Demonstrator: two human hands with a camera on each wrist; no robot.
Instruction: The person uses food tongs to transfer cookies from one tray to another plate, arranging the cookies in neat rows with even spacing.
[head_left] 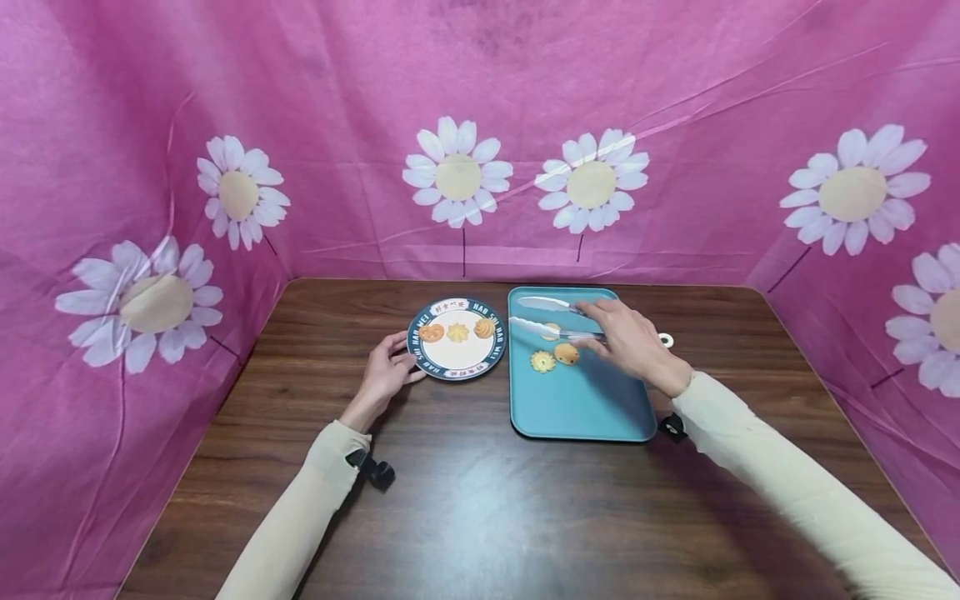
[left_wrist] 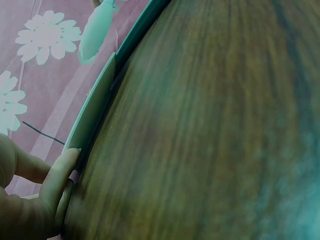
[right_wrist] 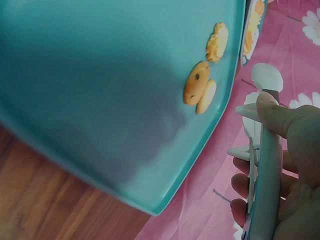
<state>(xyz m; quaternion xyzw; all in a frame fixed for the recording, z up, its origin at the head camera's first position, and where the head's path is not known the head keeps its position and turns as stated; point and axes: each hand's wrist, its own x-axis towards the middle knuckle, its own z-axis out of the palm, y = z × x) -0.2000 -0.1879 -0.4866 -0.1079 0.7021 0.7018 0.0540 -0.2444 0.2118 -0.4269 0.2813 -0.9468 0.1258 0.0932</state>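
- My right hand (head_left: 633,343) grasps a pair of tongs (head_left: 555,321) over the far end of the teal tray (head_left: 585,408); their two arms stand apart, tips pointing left toward the plate (head_left: 457,369).
- Three cookies lie on the tray just below the tongs: a pale flower-shaped cookie (head_left: 542,361), a round brown cookie (head_left: 566,353) touching it on its right, and a third cookie (head_left: 551,331) partly under the lower tong arm.
- My left hand (head_left: 387,371) holds the plate's left rim, fingers curled against the edge, on the wooden table (head_left: 480,500). The plate sits just left of the tray and carries three cookies in a row.
- The right wrist view shows what the head view does not: my thumb (right_wrist: 272,112) pressed along the tong handle and my fingers wrapped behind it, with the tray's cookies seen edge-on.
- The left wrist view shows only my fingertips (left_wrist: 57,177) against the plate's rim, a broad blurred stretch of table, and the tongs' tip at the top edge.
- In the head view my right hand covers the tongs' handle end, and a small white ring (head_left: 666,339) beside the tray is too small to identify.
- Whether the plate is lifted or resting on the table I cannot tell.
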